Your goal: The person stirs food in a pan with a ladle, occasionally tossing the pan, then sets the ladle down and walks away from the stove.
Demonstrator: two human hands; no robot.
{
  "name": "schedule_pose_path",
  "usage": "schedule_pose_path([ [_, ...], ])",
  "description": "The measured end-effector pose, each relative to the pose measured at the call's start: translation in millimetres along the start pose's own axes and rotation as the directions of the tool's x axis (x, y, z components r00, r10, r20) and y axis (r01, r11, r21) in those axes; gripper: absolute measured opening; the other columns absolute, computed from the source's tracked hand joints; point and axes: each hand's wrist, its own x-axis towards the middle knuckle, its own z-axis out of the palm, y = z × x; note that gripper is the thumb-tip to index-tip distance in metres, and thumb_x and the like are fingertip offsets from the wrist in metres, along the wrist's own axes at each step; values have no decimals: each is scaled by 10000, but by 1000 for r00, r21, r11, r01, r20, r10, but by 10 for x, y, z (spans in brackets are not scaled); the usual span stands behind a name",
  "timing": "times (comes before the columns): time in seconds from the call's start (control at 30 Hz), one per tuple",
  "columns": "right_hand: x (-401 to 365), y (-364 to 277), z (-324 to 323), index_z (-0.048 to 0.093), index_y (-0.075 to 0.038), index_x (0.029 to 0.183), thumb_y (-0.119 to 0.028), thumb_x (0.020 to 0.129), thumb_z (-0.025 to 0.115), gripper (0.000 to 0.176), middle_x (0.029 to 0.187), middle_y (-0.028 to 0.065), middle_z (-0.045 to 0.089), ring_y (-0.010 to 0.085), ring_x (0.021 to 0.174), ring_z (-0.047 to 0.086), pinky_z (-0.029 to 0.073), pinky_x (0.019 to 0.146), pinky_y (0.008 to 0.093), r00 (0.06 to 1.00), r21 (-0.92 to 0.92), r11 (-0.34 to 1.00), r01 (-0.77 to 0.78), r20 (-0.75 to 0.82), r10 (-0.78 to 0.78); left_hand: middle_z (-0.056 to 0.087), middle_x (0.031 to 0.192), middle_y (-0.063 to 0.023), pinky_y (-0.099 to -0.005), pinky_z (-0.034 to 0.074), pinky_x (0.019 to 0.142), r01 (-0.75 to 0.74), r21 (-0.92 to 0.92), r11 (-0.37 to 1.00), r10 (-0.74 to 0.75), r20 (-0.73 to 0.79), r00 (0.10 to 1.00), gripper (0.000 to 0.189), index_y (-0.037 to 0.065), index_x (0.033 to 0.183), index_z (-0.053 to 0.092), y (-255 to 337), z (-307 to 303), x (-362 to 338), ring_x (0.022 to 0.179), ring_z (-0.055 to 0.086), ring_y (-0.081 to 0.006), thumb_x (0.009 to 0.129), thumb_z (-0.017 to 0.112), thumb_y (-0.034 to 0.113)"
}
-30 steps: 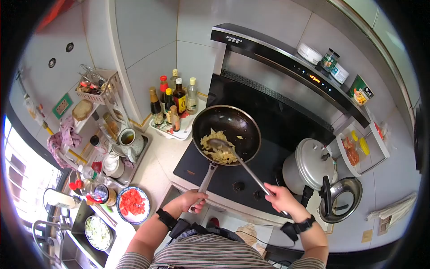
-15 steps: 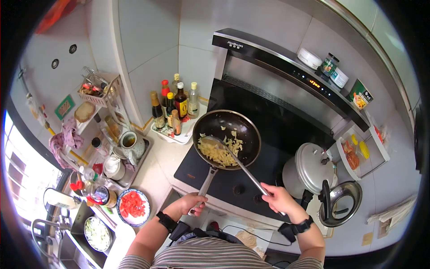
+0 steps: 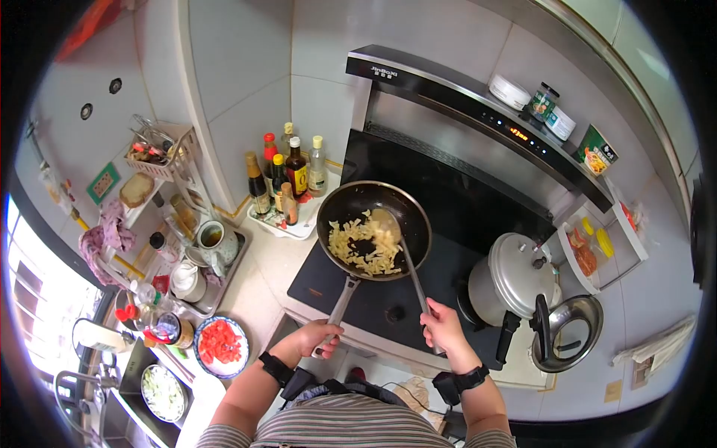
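Observation:
My left hand [image 3: 318, 340] is wrapped round the handle of a dark frying pan [image 3: 413, 200], which rests on the black stovetop. Pale yellow chopped pieces [image 3: 348, 244], of a kind I cannot make out for sure, lie in the pan. In my right hand [image 3: 442, 326] is the long metal handle of a spatula [image 3: 413, 274]. Its head is inside the pan, at the upper right of the pieces and touching some of them.
Right of the pan stands a silver pressure cooker [image 3: 514, 280], with a glass lid [image 3: 586, 317] beside it. Several sauce bottles [image 3: 299, 170] fill a white tray at the back left. A plate of chopped red pieces [image 3: 222, 346] sits near the sink [image 3: 134, 373], which holds a bowl [image 3: 163, 392].
My right hand has moved left, and the spatula head has swept from the pan's left side to its upper right. The pale pieces are spread differently. My left hand stays on the handle.

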Motion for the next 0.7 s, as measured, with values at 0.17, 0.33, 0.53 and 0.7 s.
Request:
schedule_pose_path([
  [0.17, 196, 30, 129, 302, -32, 1280, -16, 794, 499, 524, 675, 53, 483, 96, 395, 418, 348, 296, 253, 991, 74, 994, 78, -113, -69, 401, 553, -29, -263, 305, 341, -8, 11, 1000, 8, 2, 1000, 150, 50, 719, 411, -3, 27, -20, 386, 345, -100, 793, 522, 120],
  [0.33, 466, -226, 219, 394, -37, 1231, -75, 806, 513, 443, 626, 23, 468, 98, 375, 413, 356, 333, 251, 986, 251, 965, -71, 162, 31, 402, 557, -28, -261, 302, 343, 2, 20, 1000, -2, 1, 1000, 153, 52, 717, 410, -15, -4, 5, 386, 343, -100, 796, 520, 124],
  [0.53, -204, -533, -289, 424, -77, 1201, -96, 762, 506, 447, 812, 183, 542, 330, 718, 569, 471, 600, 404, 830, -842, 145, 520, 458, -319, 404, 570, -28, -257, 292, 346, 26, -1, 1000, -26, 25, 999, 144, 61, 727, 413, 2, 8, -10, 388, 334, -100, 795, 522, 125],
  [0.7, -235, -348, -678, 413, -19, 1195, -89, 764, 505, 446, 803, 185, 552, 292, 624, 569, 469, 534, 385, 805, -890, 49, 454, 386, -451, 407, 574, -31, -256, 291, 346, 27, -20, 999, -26, 29, 999, 131, 63, 756, 412, -24, -24, 30, 388, 336, -101, 793, 520, 125],
])
